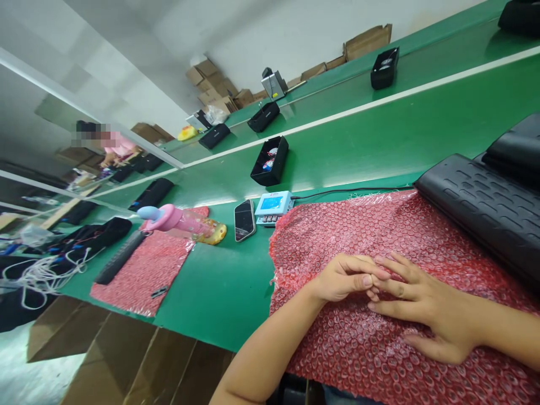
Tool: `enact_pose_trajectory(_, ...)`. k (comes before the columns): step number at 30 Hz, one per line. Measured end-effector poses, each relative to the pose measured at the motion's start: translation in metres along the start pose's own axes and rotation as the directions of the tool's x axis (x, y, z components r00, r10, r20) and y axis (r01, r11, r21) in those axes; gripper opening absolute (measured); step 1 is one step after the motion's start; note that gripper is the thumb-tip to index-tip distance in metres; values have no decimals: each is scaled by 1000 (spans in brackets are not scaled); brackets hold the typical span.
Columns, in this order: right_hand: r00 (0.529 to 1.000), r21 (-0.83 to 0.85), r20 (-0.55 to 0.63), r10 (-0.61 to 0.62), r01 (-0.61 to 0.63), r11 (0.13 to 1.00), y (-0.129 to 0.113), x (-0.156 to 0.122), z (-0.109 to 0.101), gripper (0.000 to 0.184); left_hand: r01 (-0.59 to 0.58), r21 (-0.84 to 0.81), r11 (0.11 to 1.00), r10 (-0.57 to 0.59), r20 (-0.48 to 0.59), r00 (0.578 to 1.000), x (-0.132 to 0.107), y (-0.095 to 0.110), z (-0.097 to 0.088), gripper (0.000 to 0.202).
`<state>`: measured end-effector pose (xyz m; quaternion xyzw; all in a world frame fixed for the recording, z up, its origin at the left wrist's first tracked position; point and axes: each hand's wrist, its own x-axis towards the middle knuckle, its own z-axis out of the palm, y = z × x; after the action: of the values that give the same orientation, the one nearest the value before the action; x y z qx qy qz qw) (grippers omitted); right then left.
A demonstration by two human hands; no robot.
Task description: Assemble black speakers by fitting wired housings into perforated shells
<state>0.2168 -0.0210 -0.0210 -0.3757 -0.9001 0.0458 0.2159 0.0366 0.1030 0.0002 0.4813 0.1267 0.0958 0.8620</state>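
Both hands rest on the large red bubble wrap sheet (379,315), which lies flat on the near edge of the surface (219,287) and cushions whatever is set there. The left hand (346,277) is loosely curled, its fingertips pinching a finger of the right hand (426,309); it grips no object. The right hand lies palm down, fingers spread and extended, also holding nothing.

Black ribbed trays (476,208) are stacked at the far right edge of the sheet, within direct reach of the right hand. Beyond the sheet, a small blue-and-white meter (273,207) with a black cable sits beside a dark phone (244,219). Further left, a pink device (177,218) lies on a second bubble wrap piece (139,275).

The surface is a long green belt-type bench divided by white strips, with open black boxes (270,160) spaced along it. Cardboard cartons (211,84) are piled against the white wall. Another person (112,147) works at the far left end.
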Motion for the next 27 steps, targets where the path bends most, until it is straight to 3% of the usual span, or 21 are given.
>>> enact_pose_trajectory(3, 1000, 31, -15, 3, -2, 1000, 0, 0, 1, 72, -18, -22, 1000, 18, -23, 1000, 1, -4, -2, 21)
enact_pose_trajectory(8, 995, 53, -69, 78, -75, 996, 1, 1, 1, 63, -172, -91, 981, 151, -206, 967, 6, -9, -4, 19)
enact_pose_trajectory(17, 992, 52, -110, 67, -61, 997, 0, 0, 5, 63, -95, -186, 978, 77, -101, 992, 6, -10, -8, 16)
enact_pose_trajectory(22, 993, 54, -106, 53, -47, 997, 1, -1, 6, 63, -77, -136, 988, 52, -180, 982, 8, -9, -4, 22)
enact_pose_trajectory(27, 995, 39, -88, 52, -49, 998, 0, 1, 3, 62, -158, -17, 987, 149, -258, 955, 8, -8, -2, 35)
